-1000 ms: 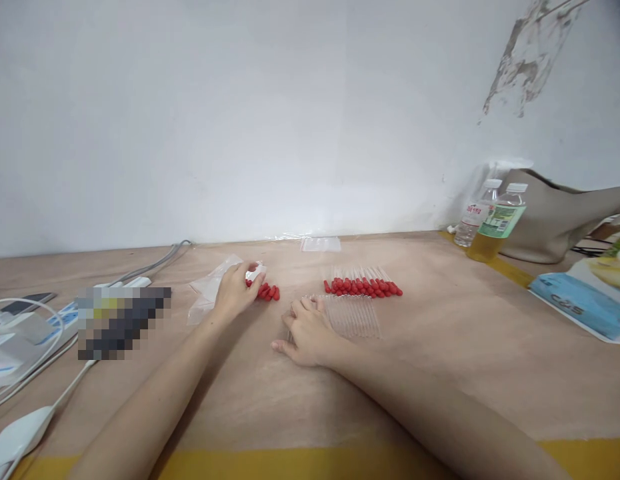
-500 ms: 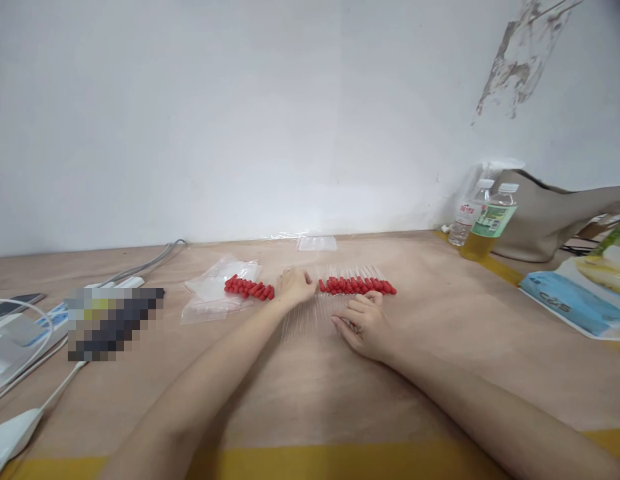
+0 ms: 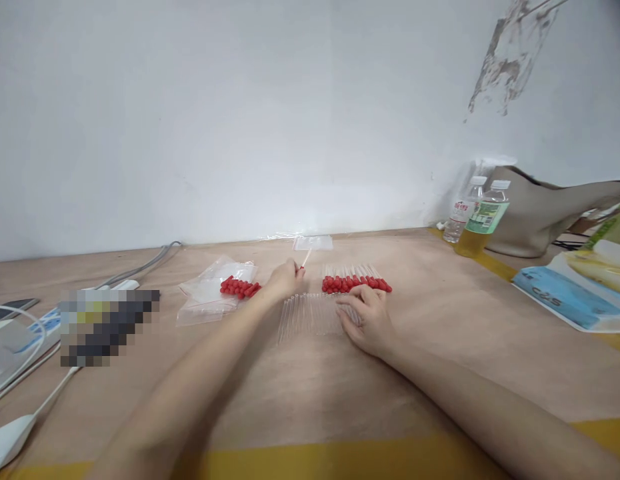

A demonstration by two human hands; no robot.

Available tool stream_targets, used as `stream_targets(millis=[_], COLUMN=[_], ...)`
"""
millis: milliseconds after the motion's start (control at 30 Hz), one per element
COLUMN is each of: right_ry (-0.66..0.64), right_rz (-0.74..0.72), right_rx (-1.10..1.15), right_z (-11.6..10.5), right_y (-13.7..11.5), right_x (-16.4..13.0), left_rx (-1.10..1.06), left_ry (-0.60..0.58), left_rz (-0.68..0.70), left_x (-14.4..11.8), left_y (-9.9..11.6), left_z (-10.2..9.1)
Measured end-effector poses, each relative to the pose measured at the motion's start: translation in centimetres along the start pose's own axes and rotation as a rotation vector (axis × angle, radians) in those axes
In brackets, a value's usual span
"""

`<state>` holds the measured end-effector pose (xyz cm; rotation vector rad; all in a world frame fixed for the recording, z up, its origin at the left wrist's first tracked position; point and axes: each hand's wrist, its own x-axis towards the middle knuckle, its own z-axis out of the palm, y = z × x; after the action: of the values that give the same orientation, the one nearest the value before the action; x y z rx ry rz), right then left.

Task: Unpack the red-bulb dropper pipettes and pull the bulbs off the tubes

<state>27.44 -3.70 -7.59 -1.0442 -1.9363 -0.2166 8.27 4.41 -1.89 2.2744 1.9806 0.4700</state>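
My left hand [image 3: 285, 280] pinches a dropper [image 3: 305, 260] by its red bulb, and the clear tube sticks up and away from me. My right hand [image 3: 366, 321] lies with curled fingers on the right end of a row of bare clear tubes [image 3: 307, 317]; whether it grips one is hidden. Just beyond them is a row of finished droppers with red bulbs [image 3: 357, 284]. To the left, a small pile of loose red bulbs [image 3: 239, 287] rests on a clear plastic bag [image 3: 205, 297].
A small clear bag [image 3: 313, 243] lies by the wall. Two bottles [image 3: 477, 223], a beige bag [image 3: 550, 213] and a blue package [image 3: 565, 297] stand at the right. Cables, a power strip [image 3: 45, 320] and a white device [image 3: 10, 440] lie on the left of the wooden table [image 3: 310, 400].
My left hand left the pile of red bulbs, moved right and now holds a dropper up. My right hand slid from the left end of the clear tubes to their right end.
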Motion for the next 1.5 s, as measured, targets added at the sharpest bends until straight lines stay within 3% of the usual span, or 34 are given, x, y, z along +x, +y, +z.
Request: stream_targets(millis=[133, 200, 300, 433, 633, 1067, 1367, 1500], right_ry=[0.156, 0.113, -0.051, -0.136, -0.199, -0.050, -0.128, -0.096], right_rz=[-0.006, -0.070, -0.135, -0.160, -0.214, -0.373, -0.528, -0.579], right_rx=[0.020, 0.041, 0.051, 0.025, 0.033, 0.139, 0.093, 0.086], right_z=[-0.1, -0.2, -0.3, 0.0, 0.6, 1.7, 1.1, 1.0], right_y=[-0.4, -0.8, -1.5, -1.9, -2.0, -1.7, -1.7, -1.6], right_x=[0.2, 0.1, -0.1, -0.3, -0.4, -0.7, -0.4, -0.6], left_rx=[-0.127, -0.142, -0.163, -0.153, -0.124, 0.090, 0.025, -0.043], left_ry=[0.256, 0.338, 0.373, 0.365, 0.357, 0.381, 0.250, 0.181], left_rz=[0.372, 0.511, 0.602, 0.659, 0.683, 0.798, 0.784, 0.760], left_x=[-6.1, -8.6, -10.6, -10.9, -10.9, -10.6, -11.0, -11.0], left_y=[-3.1, -4.2, -4.8, -4.0, -3.2, -2.6, -2.7, -2.9], left_z=[-0.4, 0.5, 2.0, 3.1, 2.8, 2.6, 2.3, 2.2])
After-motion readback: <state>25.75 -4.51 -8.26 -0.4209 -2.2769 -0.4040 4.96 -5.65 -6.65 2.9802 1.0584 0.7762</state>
